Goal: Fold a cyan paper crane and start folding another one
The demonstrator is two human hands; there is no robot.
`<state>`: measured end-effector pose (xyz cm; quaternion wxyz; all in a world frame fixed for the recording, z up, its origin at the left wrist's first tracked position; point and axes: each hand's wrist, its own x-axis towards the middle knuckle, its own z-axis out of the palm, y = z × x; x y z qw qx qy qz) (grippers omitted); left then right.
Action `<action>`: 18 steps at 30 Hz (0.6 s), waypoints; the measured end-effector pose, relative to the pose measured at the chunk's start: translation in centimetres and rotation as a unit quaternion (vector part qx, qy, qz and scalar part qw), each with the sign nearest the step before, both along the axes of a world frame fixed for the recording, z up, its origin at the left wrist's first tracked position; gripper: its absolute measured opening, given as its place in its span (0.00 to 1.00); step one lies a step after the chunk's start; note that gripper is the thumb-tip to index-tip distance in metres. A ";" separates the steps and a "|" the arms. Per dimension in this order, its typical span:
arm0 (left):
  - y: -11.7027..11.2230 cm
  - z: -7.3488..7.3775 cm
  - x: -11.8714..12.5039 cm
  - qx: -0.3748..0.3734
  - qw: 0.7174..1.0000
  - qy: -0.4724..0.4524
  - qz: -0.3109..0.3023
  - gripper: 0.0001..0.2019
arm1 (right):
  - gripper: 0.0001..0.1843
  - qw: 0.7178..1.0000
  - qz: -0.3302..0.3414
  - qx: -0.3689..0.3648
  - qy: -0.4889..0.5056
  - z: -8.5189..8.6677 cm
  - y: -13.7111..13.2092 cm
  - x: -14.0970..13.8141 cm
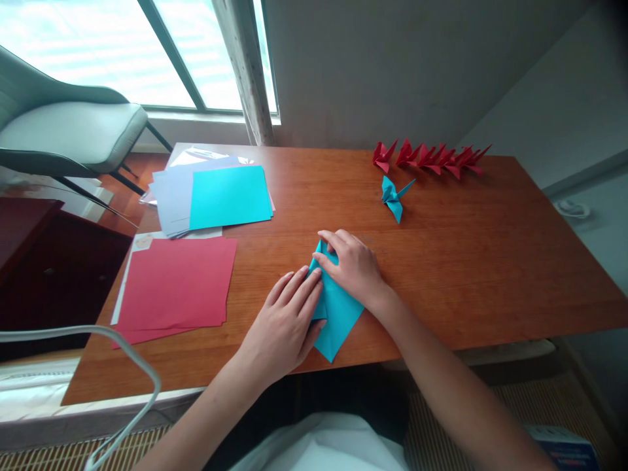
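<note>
A partly folded teal paper (336, 313) lies near the front edge of the wooden table (466, 261). My left hand (287, 320) rests flat on its left side, fingers stretched out and pressing the paper down. My right hand (350, 261) lies over its upper part, fingers curled and pressing along a fold near the top corner. Both hands touch the paper and hide much of it.
A finished teal paper crane (394, 196) and a row of several red cranes (429, 157) sit at the back right. Stacks of red sheets (176, 284) and teal and lilac sheets (216, 195) lie at the left. A grey chair (63, 131) stands by the window. A white cable (132, 373) loops at the lower left.
</note>
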<state>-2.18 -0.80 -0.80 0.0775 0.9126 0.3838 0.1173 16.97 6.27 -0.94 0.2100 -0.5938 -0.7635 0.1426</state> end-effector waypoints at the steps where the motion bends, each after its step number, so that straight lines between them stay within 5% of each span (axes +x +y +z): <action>1: 0.0 0.0 0.0 0.002 1.000 0.000 -0.001 0.28 | 0.18 1.000 -0.010 -0.004 0.003 0.0 0.2 -0.1; 18: -0.1 -0.3 -0.1 0.006 1.000 0.001 0.001 0.28 | 0.10 0.996 -0.082 -0.014 0.042 -0.3 2.5 -0.6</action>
